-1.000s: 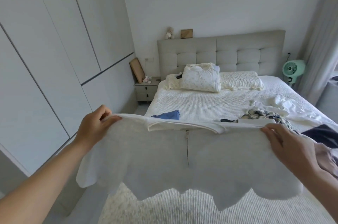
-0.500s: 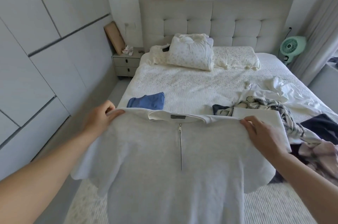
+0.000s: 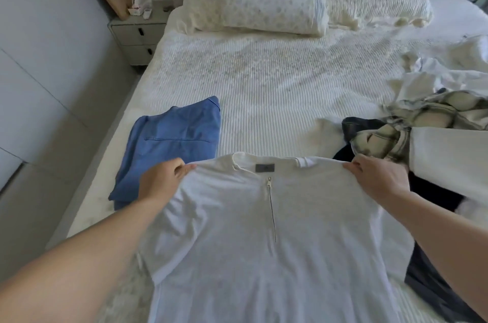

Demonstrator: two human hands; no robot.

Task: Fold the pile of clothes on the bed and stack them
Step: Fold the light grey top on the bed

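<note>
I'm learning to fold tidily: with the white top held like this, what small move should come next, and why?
Probably lower the white top flat onto the bed and smooth it. The left hand and right hand pinch its shoulders, zip side up, with bare bedspread just ahead between the folded blue garment and the unfolded pile.
</note>
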